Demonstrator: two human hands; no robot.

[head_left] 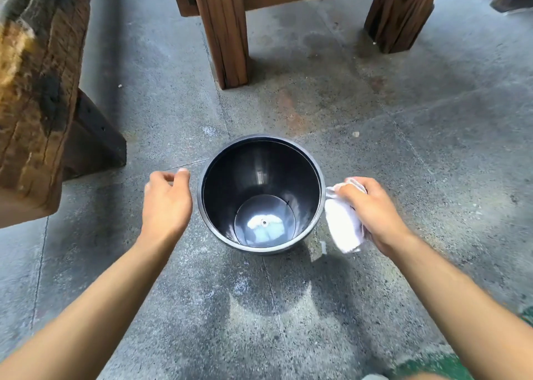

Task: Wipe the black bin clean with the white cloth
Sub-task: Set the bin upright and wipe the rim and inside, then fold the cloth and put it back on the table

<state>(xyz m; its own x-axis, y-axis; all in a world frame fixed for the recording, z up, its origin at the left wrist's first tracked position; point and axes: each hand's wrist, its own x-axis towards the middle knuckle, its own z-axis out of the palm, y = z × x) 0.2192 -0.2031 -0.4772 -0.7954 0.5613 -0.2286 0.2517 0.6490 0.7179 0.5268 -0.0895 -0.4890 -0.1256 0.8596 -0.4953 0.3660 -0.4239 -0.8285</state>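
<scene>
Head view: our black bin [261,195] stands upright at frame centre on open concrete floor [403,137], between our hands, left hand [167,204] empty and loosely curled, right hand [375,215] clutching the white cloth [343,227] against its rim.

I see the black bin [261,195] standing upright on the concrete floor [403,149], open and seen from above. My right hand [375,215] grips the bunched white cloth [343,224] just beside the rim. My left hand [165,201] hovers loosely curled, empty, near the opposite side. Wooden bench legs [227,31] stand beyond.
</scene>
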